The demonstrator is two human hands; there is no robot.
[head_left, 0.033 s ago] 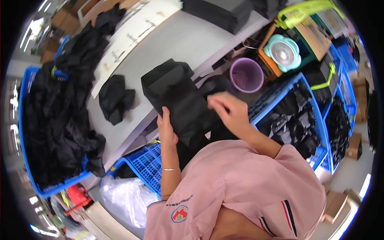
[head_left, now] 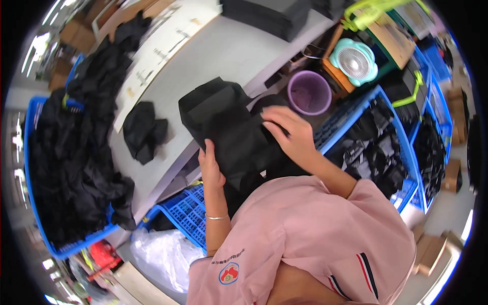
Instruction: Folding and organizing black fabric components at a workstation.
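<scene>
Black fabric piece (head_left: 229,124) is pinned at worktop (head_left: 213,56) edge: left hand (head_left: 209,168) flat at its near edge, right hand (head_left: 287,133) flat on its right side; neither clenched.

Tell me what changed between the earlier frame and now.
Nothing visibly changed. The left hand lies against the near edge of the black fabric piece and the right hand presses flat on top of it, as before. The small black bundle on the white table stayed put.
</scene>
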